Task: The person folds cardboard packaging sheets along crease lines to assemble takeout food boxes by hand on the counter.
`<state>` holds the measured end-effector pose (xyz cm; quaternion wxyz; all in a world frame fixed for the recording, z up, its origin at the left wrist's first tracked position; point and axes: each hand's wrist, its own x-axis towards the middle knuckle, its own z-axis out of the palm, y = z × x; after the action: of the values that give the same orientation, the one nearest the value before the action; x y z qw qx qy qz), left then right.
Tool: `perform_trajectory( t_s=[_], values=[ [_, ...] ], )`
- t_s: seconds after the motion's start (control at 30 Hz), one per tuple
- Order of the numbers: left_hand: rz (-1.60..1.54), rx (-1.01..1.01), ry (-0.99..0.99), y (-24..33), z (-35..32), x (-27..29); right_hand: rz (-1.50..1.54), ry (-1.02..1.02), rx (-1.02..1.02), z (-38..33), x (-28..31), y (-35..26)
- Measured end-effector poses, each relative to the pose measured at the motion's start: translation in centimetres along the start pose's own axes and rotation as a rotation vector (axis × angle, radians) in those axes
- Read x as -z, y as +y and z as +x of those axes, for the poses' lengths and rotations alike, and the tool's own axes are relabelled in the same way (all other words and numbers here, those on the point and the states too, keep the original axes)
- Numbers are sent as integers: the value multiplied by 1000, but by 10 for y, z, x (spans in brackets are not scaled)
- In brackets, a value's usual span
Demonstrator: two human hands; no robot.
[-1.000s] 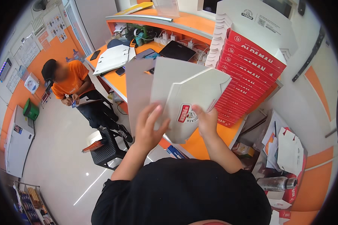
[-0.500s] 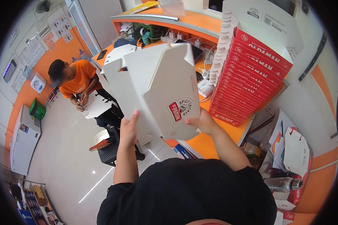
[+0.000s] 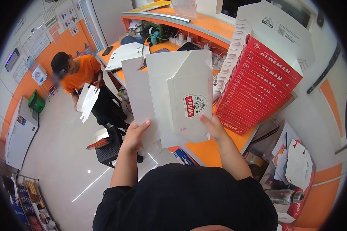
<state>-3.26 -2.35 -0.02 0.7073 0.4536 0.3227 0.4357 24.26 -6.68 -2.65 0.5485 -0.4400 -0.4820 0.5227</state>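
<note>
Here, with our left hand (image 3: 134, 134) and right hand (image 3: 214, 127) apart and gripping the flat white box (image 3: 173, 96), we'd best crease each panel squarely.

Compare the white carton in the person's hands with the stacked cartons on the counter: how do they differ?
The held carton is a single piece, partly unfolded and lifted by the left hand and right hand; the stacked cartons lie nested on the orange counter. It shows mostly white; the stack shows red edges. Both are cardboard food boxes.
</note>
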Motion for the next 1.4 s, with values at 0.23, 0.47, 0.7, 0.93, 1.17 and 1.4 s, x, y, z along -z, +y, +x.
perform_trajectory(
  t_s=[0.23,0.47,0.7,0.93,1.17,1.4],
  values=[
    [481,-405,166,-15,-3,-6,145,-73,459,-19,-5,-50],
    [514,-374,94,-85,2,10,-437,464,315,-31,16,18],
    [534,-289,208,-97,8,26,-514,471,262,-35,12,37],
    [508,58,314,-29,18,30,-519,526,212,-19,20,-28],
    [896,198,286,-105,47,84,-1572,180,142,-17,10,37],
    [523,209,306,-107,32,76,-1405,-213,306,-72,-27,65]
  ],
)
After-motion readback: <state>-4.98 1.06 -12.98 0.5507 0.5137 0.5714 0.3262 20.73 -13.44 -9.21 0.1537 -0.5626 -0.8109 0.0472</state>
